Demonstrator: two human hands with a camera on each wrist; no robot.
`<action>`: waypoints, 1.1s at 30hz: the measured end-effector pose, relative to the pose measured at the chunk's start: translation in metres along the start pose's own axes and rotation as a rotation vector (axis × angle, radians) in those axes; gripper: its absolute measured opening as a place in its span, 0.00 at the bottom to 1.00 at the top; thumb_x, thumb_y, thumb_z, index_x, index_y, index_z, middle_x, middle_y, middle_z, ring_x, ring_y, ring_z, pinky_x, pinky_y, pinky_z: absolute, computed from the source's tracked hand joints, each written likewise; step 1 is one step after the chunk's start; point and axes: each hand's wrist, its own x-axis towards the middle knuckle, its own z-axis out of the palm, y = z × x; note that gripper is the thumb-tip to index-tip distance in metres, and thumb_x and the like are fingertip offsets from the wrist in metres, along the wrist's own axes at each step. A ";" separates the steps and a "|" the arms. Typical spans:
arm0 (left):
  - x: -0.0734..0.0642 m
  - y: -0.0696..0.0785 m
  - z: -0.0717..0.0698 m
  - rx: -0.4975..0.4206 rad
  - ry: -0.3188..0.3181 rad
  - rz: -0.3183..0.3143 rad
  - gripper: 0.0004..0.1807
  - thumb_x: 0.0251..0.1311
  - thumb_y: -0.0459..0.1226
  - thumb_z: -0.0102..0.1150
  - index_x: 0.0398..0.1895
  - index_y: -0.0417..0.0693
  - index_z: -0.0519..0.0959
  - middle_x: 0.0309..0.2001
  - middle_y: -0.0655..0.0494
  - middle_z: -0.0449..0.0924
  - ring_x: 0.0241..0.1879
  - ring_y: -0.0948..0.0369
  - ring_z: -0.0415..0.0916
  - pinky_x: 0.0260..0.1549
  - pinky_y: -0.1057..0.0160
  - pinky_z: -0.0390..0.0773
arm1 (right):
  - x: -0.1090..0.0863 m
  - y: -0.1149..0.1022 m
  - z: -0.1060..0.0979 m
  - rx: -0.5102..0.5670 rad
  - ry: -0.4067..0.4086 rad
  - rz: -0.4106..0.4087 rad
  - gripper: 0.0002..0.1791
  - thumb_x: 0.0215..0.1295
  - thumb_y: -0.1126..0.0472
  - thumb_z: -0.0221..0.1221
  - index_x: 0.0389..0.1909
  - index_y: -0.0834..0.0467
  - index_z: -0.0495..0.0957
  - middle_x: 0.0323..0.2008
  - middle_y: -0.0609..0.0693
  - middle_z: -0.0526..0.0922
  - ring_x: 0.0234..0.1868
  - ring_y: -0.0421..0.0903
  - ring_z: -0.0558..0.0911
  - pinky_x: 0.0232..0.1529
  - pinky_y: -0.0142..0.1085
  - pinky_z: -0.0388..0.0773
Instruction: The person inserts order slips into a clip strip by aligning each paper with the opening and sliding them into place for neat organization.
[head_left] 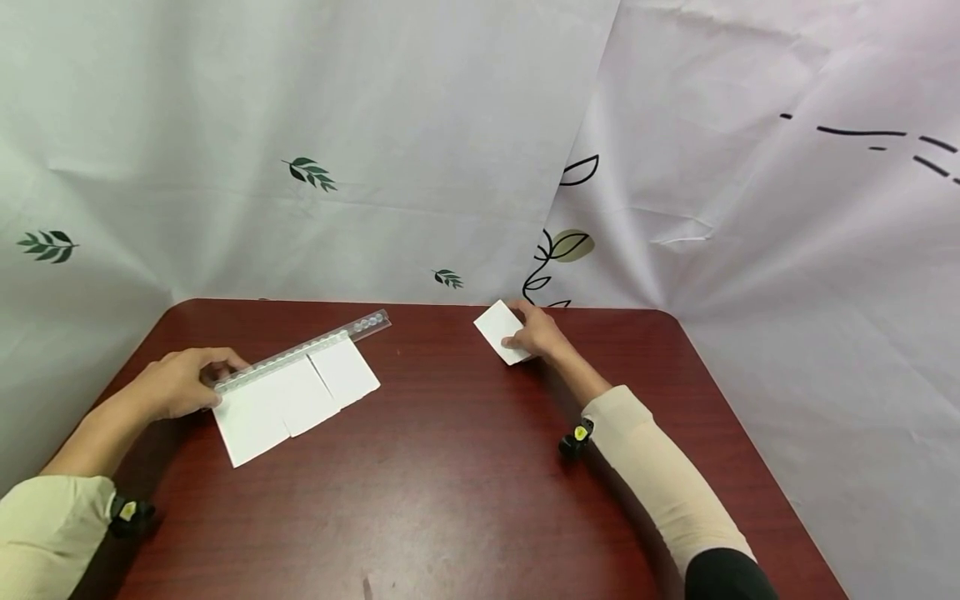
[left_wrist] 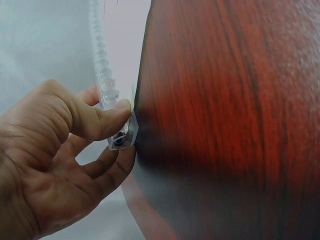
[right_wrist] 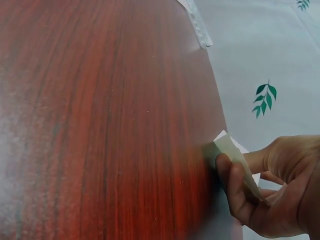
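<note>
A clear plastic strip with a row of round shapes lies aslant on the table's left half. Along its near side run white cards, edge to edge with thin gaps between them. My left hand pinches the strip's left end; in the left wrist view the thumb presses on top beside the card's corner, with fingers underneath. Near the table's back edge, my right hand holds a white card tilted up between thumb and fingers. In the right wrist view this piece shows a pale, thick edge.
The dark red wooden table has rounded back corners. White fabric with printed leaves hangs right behind it and along both sides. A small dark mark shows on the wood at the front.
</note>
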 end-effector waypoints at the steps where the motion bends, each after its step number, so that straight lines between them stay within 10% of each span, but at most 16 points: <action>1: 0.000 0.000 0.000 -0.001 -0.001 -0.001 0.29 0.39 0.30 0.68 0.51 0.55 0.83 0.39 0.57 0.78 0.36 0.59 0.72 0.31 0.56 0.58 | 0.001 0.000 0.000 0.007 -0.001 0.000 0.43 0.55 0.67 0.73 0.73 0.50 0.67 0.65 0.61 0.73 0.50 0.55 0.77 0.45 0.42 0.78; 33: 0.002 -0.001 0.001 -0.017 -0.005 -0.005 0.27 0.37 0.29 0.68 0.48 0.54 0.84 0.39 0.56 0.78 0.35 0.58 0.70 0.28 0.57 0.58 | 0.005 -0.030 0.034 0.256 -0.065 -0.046 0.40 0.53 0.72 0.72 0.68 0.53 0.70 0.42 0.61 0.77 0.29 0.49 0.83 0.22 0.40 0.82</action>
